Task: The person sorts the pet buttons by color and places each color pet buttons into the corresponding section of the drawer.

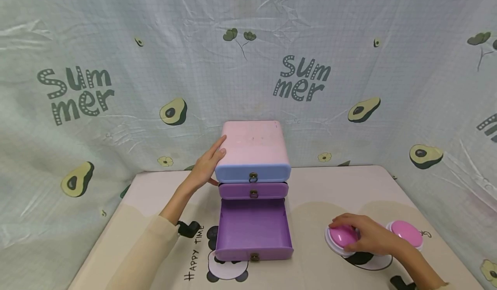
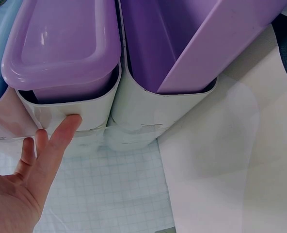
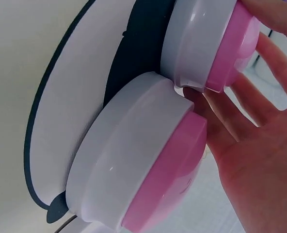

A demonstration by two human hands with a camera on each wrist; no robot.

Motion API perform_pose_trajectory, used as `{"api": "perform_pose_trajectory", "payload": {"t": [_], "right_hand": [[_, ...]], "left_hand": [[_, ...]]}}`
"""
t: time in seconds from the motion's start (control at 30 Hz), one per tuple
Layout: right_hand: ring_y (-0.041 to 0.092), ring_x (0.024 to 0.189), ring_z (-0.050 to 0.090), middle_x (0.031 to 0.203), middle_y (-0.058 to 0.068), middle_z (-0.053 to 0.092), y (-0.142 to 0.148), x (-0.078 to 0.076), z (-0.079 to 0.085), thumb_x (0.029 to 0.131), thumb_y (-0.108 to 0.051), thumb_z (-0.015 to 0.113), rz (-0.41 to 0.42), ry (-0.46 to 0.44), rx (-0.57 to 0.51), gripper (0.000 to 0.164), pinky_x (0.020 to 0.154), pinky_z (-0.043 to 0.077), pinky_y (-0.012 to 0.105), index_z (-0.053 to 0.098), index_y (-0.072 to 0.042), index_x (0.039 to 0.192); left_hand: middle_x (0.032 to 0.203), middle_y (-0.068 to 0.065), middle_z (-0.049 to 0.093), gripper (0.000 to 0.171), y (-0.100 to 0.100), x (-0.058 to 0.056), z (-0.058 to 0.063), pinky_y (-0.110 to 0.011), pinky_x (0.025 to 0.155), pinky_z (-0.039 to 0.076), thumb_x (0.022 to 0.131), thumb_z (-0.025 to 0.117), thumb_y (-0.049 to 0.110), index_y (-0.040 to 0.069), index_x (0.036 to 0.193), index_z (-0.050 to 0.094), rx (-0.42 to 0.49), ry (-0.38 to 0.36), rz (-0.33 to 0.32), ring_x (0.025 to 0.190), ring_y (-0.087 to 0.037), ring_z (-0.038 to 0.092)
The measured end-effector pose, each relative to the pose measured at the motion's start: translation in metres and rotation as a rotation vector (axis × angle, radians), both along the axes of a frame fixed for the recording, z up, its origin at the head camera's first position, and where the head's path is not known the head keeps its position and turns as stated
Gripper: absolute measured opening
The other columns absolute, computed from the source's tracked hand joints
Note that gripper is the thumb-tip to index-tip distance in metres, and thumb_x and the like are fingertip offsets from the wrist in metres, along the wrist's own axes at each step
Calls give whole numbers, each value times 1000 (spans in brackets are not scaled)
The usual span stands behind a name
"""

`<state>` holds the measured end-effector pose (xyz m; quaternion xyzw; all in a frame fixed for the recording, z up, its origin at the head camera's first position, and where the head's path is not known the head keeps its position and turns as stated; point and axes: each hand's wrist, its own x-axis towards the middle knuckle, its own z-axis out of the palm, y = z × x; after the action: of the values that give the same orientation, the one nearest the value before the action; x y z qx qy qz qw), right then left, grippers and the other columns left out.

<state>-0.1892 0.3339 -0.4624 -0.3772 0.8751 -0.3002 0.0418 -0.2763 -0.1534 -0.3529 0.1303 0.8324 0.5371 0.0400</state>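
A mini drawer unit (image 1: 252,141) stands at the back of the table, pink on top. Its blue top drawer (image 1: 233,174) is pushed in, the purple middle drawer (image 1: 234,190) looks slightly out, and the purple bottom drawer (image 1: 252,227) is pulled far out with a bare floor. My left hand (image 1: 203,167) rests with extended fingers against the unit's left side; in the left wrist view a fingertip (image 2: 73,121) meets the middle casing. My right hand (image 1: 369,234) holds a pink dome button (image 1: 343,237) on a white base, thumb and fingers around the dome.
A second pink dome button (image 1: 407,233) sits to the right, behind my right wrist. The table mat (image 1: 310,260) has panda prints and lettering. A pale printed sheet (image 1: 248,78) hangs behind the table and along its sides.
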Motion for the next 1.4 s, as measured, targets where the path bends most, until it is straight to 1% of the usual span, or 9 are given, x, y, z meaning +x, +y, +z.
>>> {"api": "perform_pose_trajectory", "payload": {"t": [0.17,0.33,0.53,0.73,0.8,0.93,1.07,1.27,1.4], "right_hand": [[6,113,61,126,10,69,-3,0,1,82,-25,88,-2,0,27,49,83,58,19,70,-16,127],[9,112,62,126,9,69,-6,-1,5,82,-24,88,-4,10,48,49,81,59,20,70,-16,128],[10,113,62,129,7,68,-13,-3,15,83,-22,87,-23,17,83,50,83,59,21,70,-20,130],[26,114,64,132,11,66,-27,-5,31,83,-22,86,-43,5,111,49,82,60,23,71,-22,130],[29,115,64,134,13,66,-31,-6,34,84,-23,85,-50,2,121,49,82,61,24,70,-23,131],[28,115,65,133,11,67,-40,-9,37,84,-23,84,-37,79,134,48,85,61,26,71,-25,130],[26,114,66,130,8,69,-52,-12,42,83,-22,84,-13,161,143,47,87,61,29,71,-26,129],[26,116,67,131,6,69,-76,-16,56,80,-22,84,29,213,145,50,90,62,34,72,-28,128],[26,117,67,132,6,68,-93,-18,67,80,-20,84,75,240,130,50,91,62,34,72,-26,128]], "left_hand": [[173,-12,19,59,-5,-15,-21,-65,67,62,109,38,46,43,165,19,7,5,14,129,-55,54],[173,-9,20,57,-7,-18,-28,-62,63,63,108,39,53,50,162,21,4,29,18,128,-54,55],[173,-10,20,58,-7,-14,-22,-62,64,63,108,40,51,47,163,21,3,28,12,127,-54,55],[173,-9,21,58,-8,-16,-23,-57,61,64,107,41,55,51,162,22,-5,37,12,126,-53,56],[172,-9,23,58,-8,-17,-22,-56,61,64,107,42,55,51,161,22,-9,40,14,124,-53,58],[172,-10,23,59,-8,-17,-22,-58,61,64,108,42,52,50,162,20,-4,34,13,121,-52,59],[174,-9,19,59,-9,-16,-20,-62,63,63,109,41,49,48,163,18,9,18,4,124,-53,57],[173,-8,19,57,-9,-15,-17,-62,66,63,109,41,50,47,163,22,-8,-1,8,129,-53,55],[173,-11,19,57,-5,-7,-7,-64,69,63,110,41,45,41,164,24,-9,-13,3,132,-55,51]]}}
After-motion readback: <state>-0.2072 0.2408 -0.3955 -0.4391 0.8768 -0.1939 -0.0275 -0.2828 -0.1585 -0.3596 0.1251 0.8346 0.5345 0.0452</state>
